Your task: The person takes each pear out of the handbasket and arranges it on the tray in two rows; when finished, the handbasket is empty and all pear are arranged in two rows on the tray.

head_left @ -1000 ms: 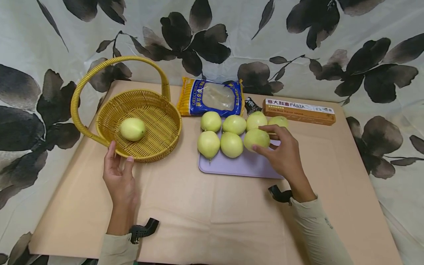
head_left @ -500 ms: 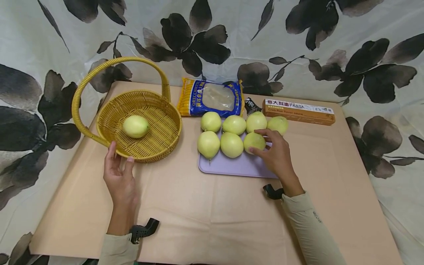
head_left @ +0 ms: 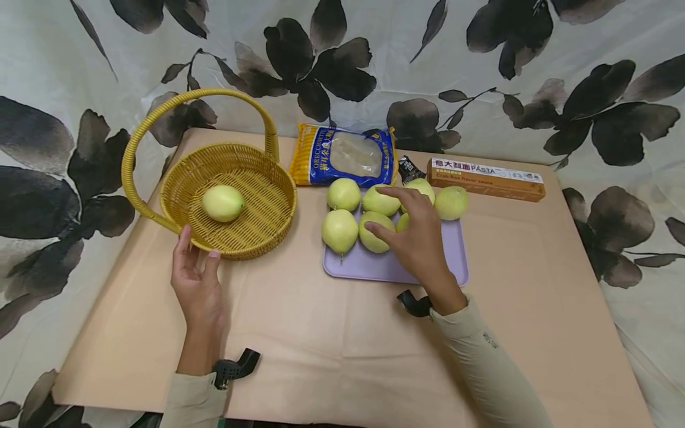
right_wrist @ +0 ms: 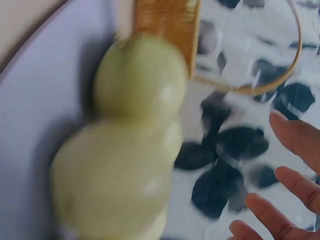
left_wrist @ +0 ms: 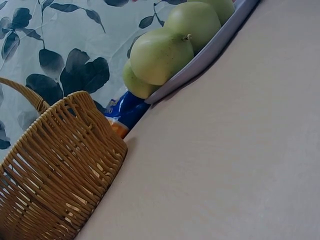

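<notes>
A yellow wicker basket (head_left: 255,252) with a tall handle stands on the left, one pale green pear (head_left: 223,203) lying inside. My left hand (head_left: 197,291) touches the basket's near side with fingertips and thumb, its fingers fairly straight. Several more pears (head_left: 340,232) sit in two rows on a lilac tray (head_left: 374,270). Above the front row is my right hand (head_left: 420,241), thumb and fingers spread apart with nothing between them. It partly hides the front row's right-hand pear. In the right wrist view, the fingers (right_wrist: 295,190) are apart from the blurred pears (right_wrist: 115,175).
Behind the tray lie a blue and yellow orecchiette bag (head_left: 350,156), a small black packet (head_left: 409,170) and a long pasta box (head_left: 487,179). A floral cloth (head_left: 407,77) hangs behind the beige table (head_left: 299,333).
My right hand has come away from the front row's right-hand pear and moved left, its fingers spread. The pear in the basket has rolled slightly right. My left hand stays at the basket.
</notes>
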### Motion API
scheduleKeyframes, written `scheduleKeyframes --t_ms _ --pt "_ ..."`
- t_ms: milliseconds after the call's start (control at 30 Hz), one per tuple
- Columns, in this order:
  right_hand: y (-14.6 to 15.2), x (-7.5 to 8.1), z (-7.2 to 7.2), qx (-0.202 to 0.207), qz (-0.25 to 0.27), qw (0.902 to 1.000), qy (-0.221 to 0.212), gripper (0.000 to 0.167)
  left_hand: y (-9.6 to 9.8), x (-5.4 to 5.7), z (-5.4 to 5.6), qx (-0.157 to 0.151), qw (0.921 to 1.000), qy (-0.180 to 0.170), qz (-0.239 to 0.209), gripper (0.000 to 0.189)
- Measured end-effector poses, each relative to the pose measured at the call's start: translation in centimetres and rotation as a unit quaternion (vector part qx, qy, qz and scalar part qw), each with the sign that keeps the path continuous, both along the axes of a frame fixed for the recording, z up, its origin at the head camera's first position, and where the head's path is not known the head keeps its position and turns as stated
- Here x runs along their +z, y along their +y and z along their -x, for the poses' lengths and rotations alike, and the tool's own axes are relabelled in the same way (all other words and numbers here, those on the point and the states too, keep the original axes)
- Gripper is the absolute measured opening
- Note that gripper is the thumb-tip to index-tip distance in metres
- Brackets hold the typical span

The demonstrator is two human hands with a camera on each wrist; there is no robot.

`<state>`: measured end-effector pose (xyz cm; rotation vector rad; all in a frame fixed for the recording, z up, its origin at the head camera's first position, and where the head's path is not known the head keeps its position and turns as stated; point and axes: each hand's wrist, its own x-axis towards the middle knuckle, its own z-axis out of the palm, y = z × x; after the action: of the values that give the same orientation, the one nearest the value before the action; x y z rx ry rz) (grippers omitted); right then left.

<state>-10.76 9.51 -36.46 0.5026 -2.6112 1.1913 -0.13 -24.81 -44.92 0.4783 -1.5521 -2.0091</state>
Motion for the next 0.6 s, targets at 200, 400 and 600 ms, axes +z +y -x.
scheduleKeyframes --t_ms 200,400,600 --pt "-5.3 1.0 0.0 0.075 -0.005 0.9971 -0.008 0.063 0.0 -0.1 0.1 -0.005 1.0 0.005 0.0 0.071" --pt "-10.9 0.9 0.3 0.152 -0.015 0.9882 -0.008 0.065 -0.1 0.0 0.1 -0.008 0.9999 0.015 0.002 0.071" --pt "-15.9 0.5 1.1 0.202 -0.027 0.9789 -0.02 0.067 -0.1 0.0 0.0 -0.012 0.9998 0.014 0.002 0.072"
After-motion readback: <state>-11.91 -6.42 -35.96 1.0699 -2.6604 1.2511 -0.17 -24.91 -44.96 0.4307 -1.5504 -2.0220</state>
